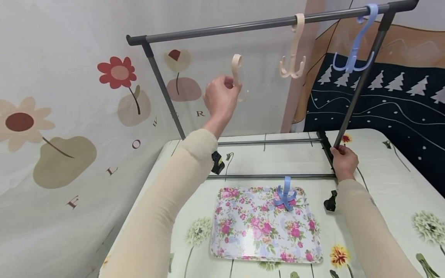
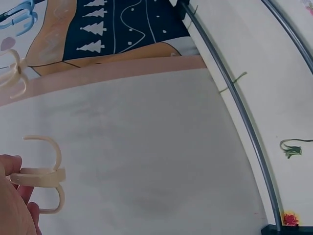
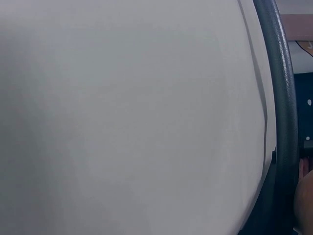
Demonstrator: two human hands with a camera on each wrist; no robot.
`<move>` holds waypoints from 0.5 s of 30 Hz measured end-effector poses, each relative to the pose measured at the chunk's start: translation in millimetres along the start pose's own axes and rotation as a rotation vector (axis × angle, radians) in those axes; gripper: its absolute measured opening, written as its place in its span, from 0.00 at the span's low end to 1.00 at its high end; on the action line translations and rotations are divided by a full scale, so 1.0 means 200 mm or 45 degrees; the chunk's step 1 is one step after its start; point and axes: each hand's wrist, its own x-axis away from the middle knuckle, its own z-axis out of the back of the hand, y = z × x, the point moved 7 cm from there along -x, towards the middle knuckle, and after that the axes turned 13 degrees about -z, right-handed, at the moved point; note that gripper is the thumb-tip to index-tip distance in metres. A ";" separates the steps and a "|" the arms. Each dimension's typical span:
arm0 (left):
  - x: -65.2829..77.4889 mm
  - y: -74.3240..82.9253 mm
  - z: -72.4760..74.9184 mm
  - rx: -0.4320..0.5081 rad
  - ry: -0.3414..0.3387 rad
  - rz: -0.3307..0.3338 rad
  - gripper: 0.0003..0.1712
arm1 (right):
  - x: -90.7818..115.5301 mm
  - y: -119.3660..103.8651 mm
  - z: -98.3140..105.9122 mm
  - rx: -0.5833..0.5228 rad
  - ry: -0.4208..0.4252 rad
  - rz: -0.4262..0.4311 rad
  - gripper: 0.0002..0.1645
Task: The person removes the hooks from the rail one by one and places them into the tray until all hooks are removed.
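My left hand [image 1: 220,98] pinches a cream multi-prong hanging hook [image 1: 236,61] by its stem, below the top bar [image 1: 222,29] of a grey metal rack. The hook's curved top points up. In the left wrist view, the prongs of that hook [image 2: 40,179] show beside the fingers. My right hand [image 1: 345,162] grips the rack's right post [image 1: 354,90] near its foot. From the bar hang a second cream hook [image 1: 294,46] and, farther right, a blue hook [image 1: 358,38]. Only a sliver of the right hand [image 3: 305,196] shows in the right wrist view.
A floral tray [image 1: 240,231] lies in front of the rack, with another blue hook [image 1: 286,195] on it. The rack stands on a flower-printed cloth [image 1: 386,200]. A printed curtain [image 1: 69,46] rises at left and behind. A small black object [image 1: 330,201] lies near the right forearm.
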 end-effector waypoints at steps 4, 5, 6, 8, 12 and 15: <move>0.02 -0.02 -0.01 -0.066 -0.009 0.009 0.13 | 0.00 0.00 0.00 -0.006 0.000 0.000 0.28; 0.02 -0.02 -0.01 -0.073 -0.009 0.013 0.13 | 0.00 0.00 0.00 -0.007 0.002 0.002 0.28; 0.03 -0.03 -0.01 -0.083 -0.008 0.017 0.13 | 0.00 0.00 0.00 -0.010 0.003 0.001 0.28; 0.04 -0.04 -0.02 -0.099 -0.004 0.022 0.13 | 0.00 0.00 0.00 -0.013 0.001 -0.001 0.28; 0.07 -0.07 -0.03 -0.053 -0.023 0.031 0.12 | 0.00 0.00 0.00 -0.015 0.001 -0.006 0.28; 0.11 -0.09 -0.05 0.020 -0.044 0.027 0.11 | 0.00 0.00 0.00 -0.013 0.004 -0.007 0.28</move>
